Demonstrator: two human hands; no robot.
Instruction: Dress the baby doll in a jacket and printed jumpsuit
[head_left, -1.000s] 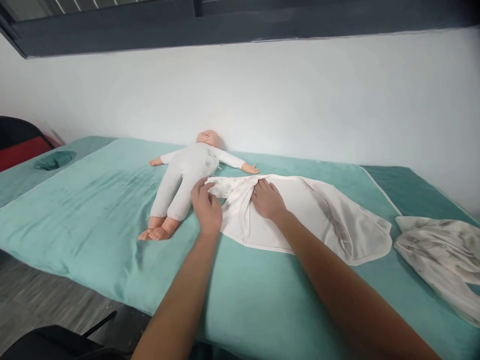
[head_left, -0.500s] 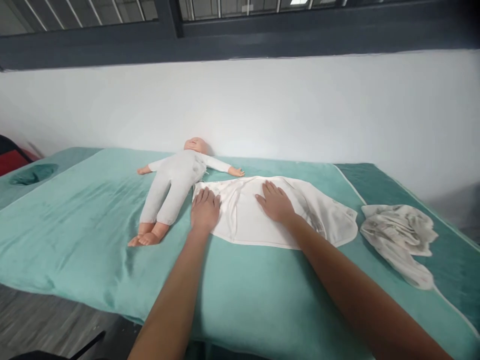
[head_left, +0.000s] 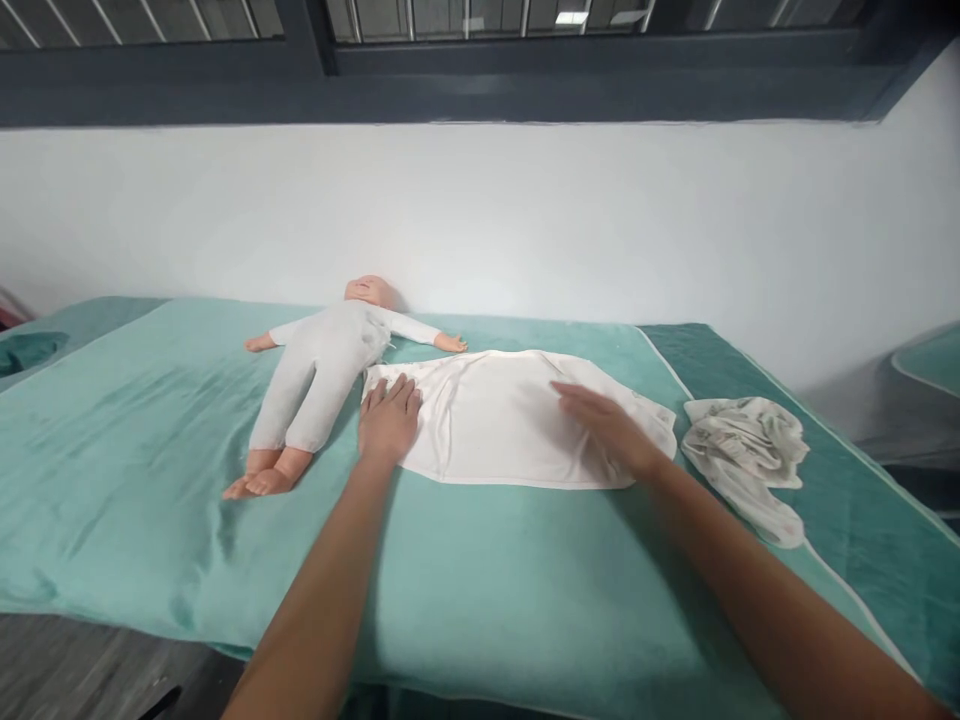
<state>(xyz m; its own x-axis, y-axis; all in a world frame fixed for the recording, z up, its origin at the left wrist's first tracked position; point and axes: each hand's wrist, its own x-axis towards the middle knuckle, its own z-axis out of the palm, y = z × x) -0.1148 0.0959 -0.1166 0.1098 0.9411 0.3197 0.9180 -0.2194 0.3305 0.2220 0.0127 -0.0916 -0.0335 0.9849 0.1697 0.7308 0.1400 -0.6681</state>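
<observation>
A white cloth (head_left: 491, 430) lies spread on a green velvety bed cover (head_left: 480, 570). On its left end my left hand (head_left: 388, 420) rests palm down, fingers stretched out. My right hand (head_left: 604, 425) hovers just over the cloth's right half, slightly blurred, fingers extended and holding nothing. Beside the cloth on the left, a baby doll (head_left: 322, 365) in a white body suit lies on its back with arms spread; one of its hands reaches near the cloth's top edge.
A crumpled white patterned garment (head_left: 746, 455) lies to the right on a darker green strip (head_left: 862, 500). Behind the bed stands a white wall (head_left: 480, 220) under a dark window frame (head_left: 480, 85). Grey floor (head_left: 82, 660) shows at lower left.
My right hand has lifted off the cloth and moved toward its right end, where the cloth now looks flatter. My left hand stays in place. The view has turned slightly right.
</observation>
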